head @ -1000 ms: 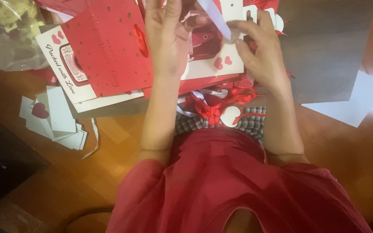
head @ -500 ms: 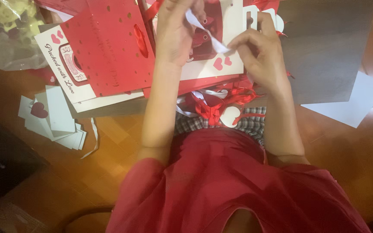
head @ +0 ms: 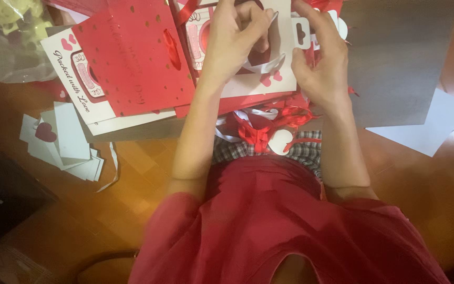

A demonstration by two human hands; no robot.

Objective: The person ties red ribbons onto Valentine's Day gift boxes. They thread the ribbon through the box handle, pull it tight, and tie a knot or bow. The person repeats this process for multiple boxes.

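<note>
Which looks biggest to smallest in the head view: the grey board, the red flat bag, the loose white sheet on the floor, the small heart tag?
1. Grey board
2. Red flat bag, close to the board, so unsure
3. White sheet
4. Heart tag

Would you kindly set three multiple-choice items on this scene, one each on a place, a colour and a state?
1. Where does the small stack of white paper cards lie?
A. On the wooden floor, on the person's left
B. On the grey board
C. In the person's lap

2. What colour is the ribbon bow in the lap?
A. Blue
B. Red
C. Green

3. What is the left hand doing?
A. Resting flat on the floor
B. Hanging free
C. Gripping a white ribbon

Answers: 1 A, the cards sit on bare wood beside the left arm. 2 B, the bow is plainly red. 3 C, its fingers close on the ribbon while the right hand holds the white card tab.
</note>
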